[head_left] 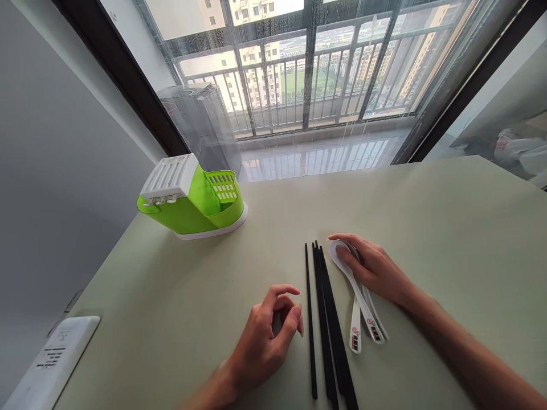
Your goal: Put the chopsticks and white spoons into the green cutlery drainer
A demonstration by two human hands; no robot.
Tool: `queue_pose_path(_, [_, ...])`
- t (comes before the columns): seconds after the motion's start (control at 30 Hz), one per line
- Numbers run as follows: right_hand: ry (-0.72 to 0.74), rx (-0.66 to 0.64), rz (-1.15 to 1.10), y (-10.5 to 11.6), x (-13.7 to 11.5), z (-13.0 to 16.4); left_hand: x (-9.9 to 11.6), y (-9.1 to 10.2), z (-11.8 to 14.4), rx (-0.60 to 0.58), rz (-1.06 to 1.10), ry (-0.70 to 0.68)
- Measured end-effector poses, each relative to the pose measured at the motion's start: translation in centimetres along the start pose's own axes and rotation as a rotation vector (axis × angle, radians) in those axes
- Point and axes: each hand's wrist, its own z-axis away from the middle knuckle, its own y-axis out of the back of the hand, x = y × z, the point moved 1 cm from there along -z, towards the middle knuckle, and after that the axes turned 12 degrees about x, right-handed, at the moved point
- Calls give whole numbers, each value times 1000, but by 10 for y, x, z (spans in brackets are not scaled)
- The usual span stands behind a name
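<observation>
Several black chopsticks (327,319) lie side by side on the pale green table (448,228), running from the middle toward the near edge. Just right of them lie two or three white spoons (356,302) with printed handles. My right hand (376,267) rests flat on the spoon bowls, fingers pressing on them. My left hand (271,327) hovers left of the chopsticks, fingers loosely curled and holding nothing. A green and white cutlery holder (192,196) stands at the far left of the table.
A white power strip (51,359) lies at the table's near left corner. A large window with a balcony railing (307,74) runs behind the table. A grey wall (51,171) borders the left side. Bags (519,151) sit at far right.
</observation>
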Motion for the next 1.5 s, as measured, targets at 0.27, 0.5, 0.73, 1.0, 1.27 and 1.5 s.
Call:
queue_pose_path(0.27, [-4,4,-51,-1,2,0,0,2,-2,26,-6,-24])
queue_pose_path(0.5, [12,22,-74,0,1,-1,-2,21,-13,267,-109,-33])
queue_pose_path(0.73, [-2,36,-58,0,1,-1,-7,57,-28,698,-257,-104])
queue_pose_path(1.0, [-138,227,-96,-5,6,-2,-19,101,-42,1165,-396,-416])
queue_pose_path(1.27, [-307,360,-152,-11,15,-4,-28,131,-48,1319,-307,-339])
queue_pose_path(1.5, [-336,390,-147,-15,17,-6,-46,151,-59,1313,54,-95])
